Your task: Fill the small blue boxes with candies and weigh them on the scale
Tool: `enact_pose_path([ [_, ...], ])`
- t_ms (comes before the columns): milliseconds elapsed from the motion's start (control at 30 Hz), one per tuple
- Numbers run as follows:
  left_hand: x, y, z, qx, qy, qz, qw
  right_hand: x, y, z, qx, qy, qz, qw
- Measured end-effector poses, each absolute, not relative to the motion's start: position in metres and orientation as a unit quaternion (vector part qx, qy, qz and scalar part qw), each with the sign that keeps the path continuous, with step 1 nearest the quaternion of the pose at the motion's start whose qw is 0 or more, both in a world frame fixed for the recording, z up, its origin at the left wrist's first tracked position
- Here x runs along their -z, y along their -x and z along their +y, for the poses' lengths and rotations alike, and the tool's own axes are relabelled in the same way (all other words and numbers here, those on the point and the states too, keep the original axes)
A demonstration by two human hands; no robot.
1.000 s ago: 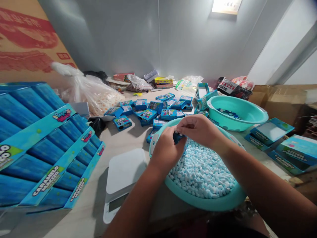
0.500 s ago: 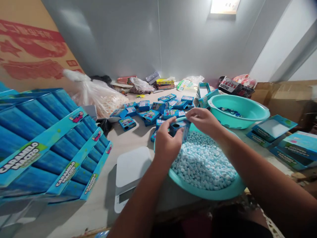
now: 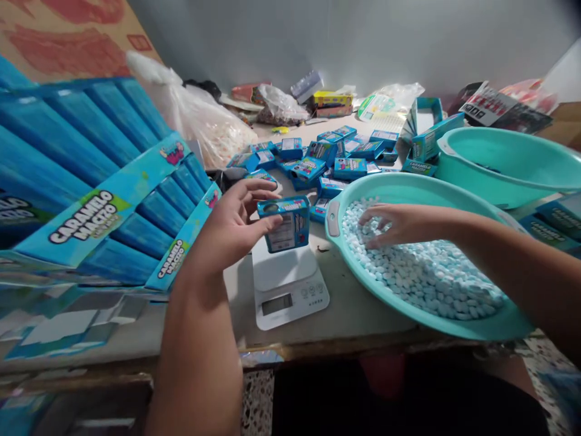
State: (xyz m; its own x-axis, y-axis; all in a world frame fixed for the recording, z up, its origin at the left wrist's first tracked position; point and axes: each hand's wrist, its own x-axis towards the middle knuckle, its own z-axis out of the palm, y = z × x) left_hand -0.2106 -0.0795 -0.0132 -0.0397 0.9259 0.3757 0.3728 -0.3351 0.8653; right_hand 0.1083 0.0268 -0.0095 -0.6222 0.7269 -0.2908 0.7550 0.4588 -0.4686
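In the head view, a small blue candy box stands upright over the plate of a white kitchen scale. A dark round hole shows in its top. My left hand grips the box's left end, thumb in front and fingers behind. Whether the box rests its weight on the scale I cannot tell. My right hand reaches into a turquoise basin, its curved fingers apart and touching the pale blue and white candies. No candy shows clearly between those fingertips.
Several blue candy boxes lie heaped behind the scale. At left stands a tiered display carton filled with boxes. A second turquoise basin sits at back right, beside opened display cartons. A clear bag stands behind.
My left hand has carried the box from above the basin leftward to the scale. My right hand has left the box and lowered into the candies. The camera view has tilted down.
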Motion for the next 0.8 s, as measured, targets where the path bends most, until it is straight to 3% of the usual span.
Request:
enact_pose_path([
  [167, 0.011, 0.226, -0.093, -0.371, -0.68, 0.537, 0.334, 0.013, -0.11, 0.037, 0.263, -0.445, 0.855, 0.037],
  [433, 0.007, 0.221, -0.095, -0.517, -0.625, 0.49, 0.32, 0.011, -0.102, 0.032, 0.157, -0.483, 0.859, 0.056],
  [533, 0.004, 0.215, -0.095, -0.514, -0.61, 0.503, 0.333, 0.006, -0.104, 0.033, 0.15, -0.501, 0.851, 0.051],
  [800, 0.001, 0.202, -0.093, -0.558, -0.562, 0.527, 0.307, -0.007, -0.137, 0.055, 0.071, -0.585, 0.804, -0.081],
])
